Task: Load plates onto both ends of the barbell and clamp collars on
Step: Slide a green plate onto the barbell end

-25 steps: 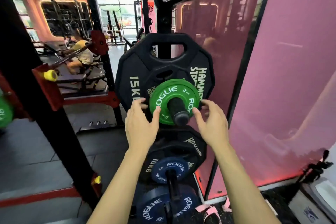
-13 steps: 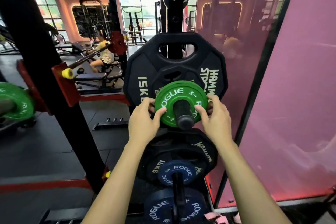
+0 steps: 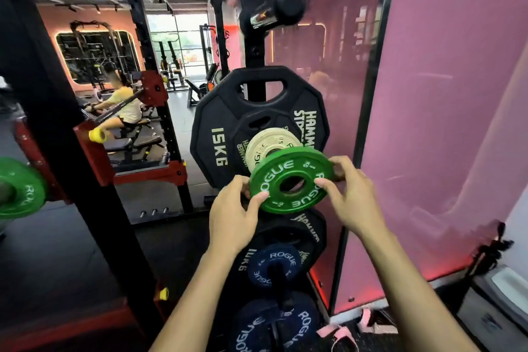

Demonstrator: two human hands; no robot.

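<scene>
My left hand (image 3: 228,216) and right hand (image 3: 350,196) have just pulled the green plate (image 3: 291,183) off its storage peg, each grip pinching its rim, baring a white plate (image 3: 267,144) behind; next, the barbell.

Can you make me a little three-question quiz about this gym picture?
1. True or false: both hands hold the green plate.
2. Which colour is the small plate left on the peg just behind the green one? A) white B) red C) yellow
3. What number is printed on the big black plate?

Key:
1. True: the left hand and the right hand grip its two edges.
2. A
3. 15 (15KG)
</scene>
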